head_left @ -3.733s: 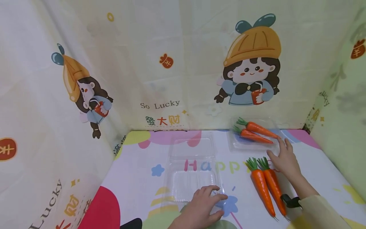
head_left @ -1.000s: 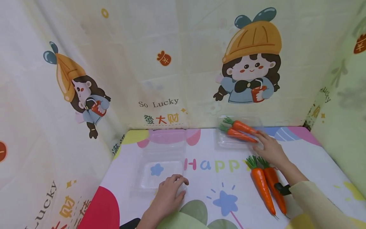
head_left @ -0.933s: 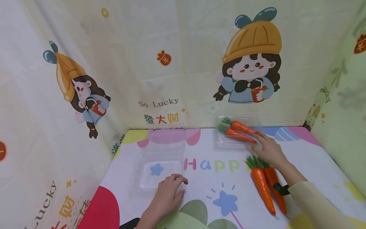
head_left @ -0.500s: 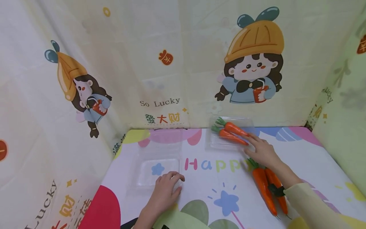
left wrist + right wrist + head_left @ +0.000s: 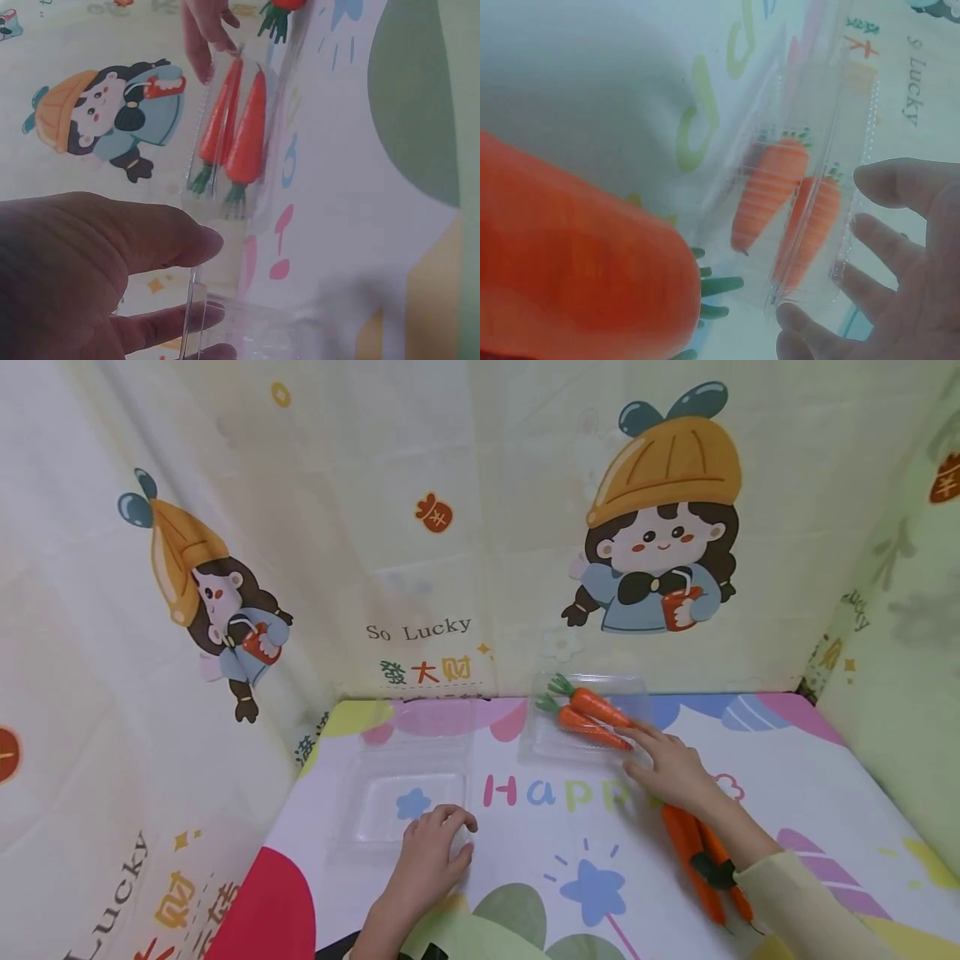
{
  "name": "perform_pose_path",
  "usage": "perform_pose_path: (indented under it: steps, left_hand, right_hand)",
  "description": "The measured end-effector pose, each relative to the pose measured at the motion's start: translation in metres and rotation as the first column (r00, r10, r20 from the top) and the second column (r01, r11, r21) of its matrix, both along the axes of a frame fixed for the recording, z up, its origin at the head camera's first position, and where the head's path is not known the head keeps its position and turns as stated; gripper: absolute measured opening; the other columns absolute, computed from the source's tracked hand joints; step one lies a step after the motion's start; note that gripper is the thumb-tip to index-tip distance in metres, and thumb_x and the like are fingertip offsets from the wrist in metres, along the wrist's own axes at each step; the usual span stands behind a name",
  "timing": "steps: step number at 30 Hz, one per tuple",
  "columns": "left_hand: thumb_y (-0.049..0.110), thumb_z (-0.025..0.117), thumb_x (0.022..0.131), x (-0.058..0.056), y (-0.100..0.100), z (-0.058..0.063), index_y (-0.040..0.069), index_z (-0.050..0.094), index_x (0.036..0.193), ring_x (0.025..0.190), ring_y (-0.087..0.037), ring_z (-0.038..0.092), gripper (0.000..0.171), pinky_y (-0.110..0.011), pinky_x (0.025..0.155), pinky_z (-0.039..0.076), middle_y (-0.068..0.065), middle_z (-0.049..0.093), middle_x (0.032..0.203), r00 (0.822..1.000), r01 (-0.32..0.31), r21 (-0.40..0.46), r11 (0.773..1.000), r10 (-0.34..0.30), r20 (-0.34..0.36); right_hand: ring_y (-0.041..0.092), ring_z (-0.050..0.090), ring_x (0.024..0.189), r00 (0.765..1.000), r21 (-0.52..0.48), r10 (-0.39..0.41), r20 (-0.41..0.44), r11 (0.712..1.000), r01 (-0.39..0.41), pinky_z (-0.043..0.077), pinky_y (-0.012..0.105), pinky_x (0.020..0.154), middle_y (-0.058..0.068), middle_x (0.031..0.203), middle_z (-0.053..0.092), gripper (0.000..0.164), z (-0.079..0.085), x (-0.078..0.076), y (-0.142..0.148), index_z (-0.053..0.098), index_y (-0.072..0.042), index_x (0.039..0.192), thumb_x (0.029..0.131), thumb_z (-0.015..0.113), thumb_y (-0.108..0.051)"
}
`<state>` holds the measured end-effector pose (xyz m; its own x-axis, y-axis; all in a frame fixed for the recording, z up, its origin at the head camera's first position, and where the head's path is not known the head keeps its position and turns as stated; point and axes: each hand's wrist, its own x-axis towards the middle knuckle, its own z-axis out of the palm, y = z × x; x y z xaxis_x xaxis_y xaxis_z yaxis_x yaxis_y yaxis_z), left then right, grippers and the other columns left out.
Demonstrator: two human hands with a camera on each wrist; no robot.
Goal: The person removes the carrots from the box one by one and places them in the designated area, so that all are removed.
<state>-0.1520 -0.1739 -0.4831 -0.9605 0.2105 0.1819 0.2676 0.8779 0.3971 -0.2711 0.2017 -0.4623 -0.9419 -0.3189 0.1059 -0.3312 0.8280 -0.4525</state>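
Note:
Side by side in a clear plastic container (image 5: pixel 551 743) at the back of the table lie two carrots (image 5: pixel 592 703), (image 5: pixel 592 727), their green tops to the left. My right hand (image 5: pixel 675 772) touches this container's right side with spread, fairly straight fingers, as the right wrist view also shows. Another clear container (image 5: pixel 375 839) lies opened out at the left. At its right edge is my left hand (image 5: pixel 435 852), fingers loosely bent over the rim and thumb held apart from them. Below my right forearm lie two more carrots (image 5: pixel 684 843), their tops mostly covered.
A printed cloth (image 5: pixel 517 852) covers the table. Patterned fabric (image 5: pixel 510 552) hangs as walls behind it and at both sides. Each wrist carries a black strap; the right one (image 5: pixel 712 870) overlaps the loose carrots.
Both containers have shifted left, the left one further at first. My hands moved along with them. The carrots inside the far container travelled with it; the loose pair stayed put.

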Motion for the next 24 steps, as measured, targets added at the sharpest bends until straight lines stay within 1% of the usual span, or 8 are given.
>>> perform_pose_path:
  steps: [6, 9, 14, 18, 24]
  left_hand:
    - [0.014, 0.079, 0.090, 0.000, -0.001, 0.002, 0.022, 0.064, 0.102, 0.105, -0.031, 0.060, 0.021, -0.061, 0.091, 0.047, -0.005, 0.063, 0.120, 1.000, 0.003, 0.008, 1.000, -0.003, 0.000]
    - [0.014, 0.079, 0.090, 0.000, -0.002, 0.002, 0.022, 0.064, 0.103, 0.106, -0.032, 0.061, 0.021, -0.061, 0.091, 0.047, -0.006, 0.063, 0.121, 1.000, 0.001, 0.007, 1.000, -0.001, -0.002]
    - [0.011, 0.079, 0.089, 0.002, -0.003, 0.005, 0.021, 0.063, 0.103, 0.104, -0.032, 0.061, 0.023, -0.061, 0.089, 0.047, -0.006, 0.063, 0.122, 1.000, -0.008, 0.002, 1.000, 0.008, -0.014]
    - [0.008, 0.080, 0.087, 0.004, -0.002, 0.005, 0.021, 0.063, 0.101, 0.103, -0.033, 0.062, 0.026, -0.062, 0.089, 0.046, -0.005, 0.063, 0.121, 0.998, -0.036, 0.002, 0.999, 0.036, -0.047]
    - [0.006, 0.078, 0.084, 0.001, 0.003, 0.001, 0.019, 0.063, 0.096, 0.101, -0.034, 0.062, 0.023, -0.063, 0.090, 0.046, -0.007, 0.064, 0.119, 0.992, -0.086, 0.002, 0.996, 0.086, -0.092]
  right_hand:
    - [0.059, 0.050, 0.127, 0.999, -0.027, 0.014, -0.029, 1.000, -0.015, 0.037, 0.082, 0.093, 0.023, 0.157, 0.044, 0.053, 0.001, 0.007, -0.005, 0.055, -0.012, 0.148, 0.097, 0.067, -0.021]
    - [0.056, 0.051, 0.129, 1.000, -0.035, 0.013, -0.025, 0.999, -0.014, 0.036, 0.083, 0.095, 0.022, 0.156, 0.046, 0.051, 0.002, 0.010, -0.008, 0.057, -0.013, 0.146, 0.096, 0.066, -0.020]
    - [0.052, 0.053, 0.130, 1.000, -0.038, 0.017, -0.026, 0.999, -0.018, 0.040, 0.079, 0.097, 0.019, 0.154, 0.050, 0.048, 0.004, 0.019, -0.014, 0.061, -0.015, 0.142, 0.095, 0.066, -0.016]
    - [0.051, 0.055, 0.129, 0.999, -0.046, 0.026, -0.041, 0.999, -0.028, 0.043, 0.075, 0.097, 0.017, 0.152, 0.053, 0.045, 0.004, 0.029, -0.018, 0.063, -0.016, 0.139, 0.094, 0.067, -0.015]
    - [0.051, 0.058, 0.125, 0.997, -0.072, 0.037, -0.073, 0.997, -0.042, 0.046, 0.073, 0.096, 0.019, 0.147, 0.057, 0.040, 0.002, 0.042, -0.022, 0.067, -0.014, 0.134, 0.094, 0.069, -0.015]
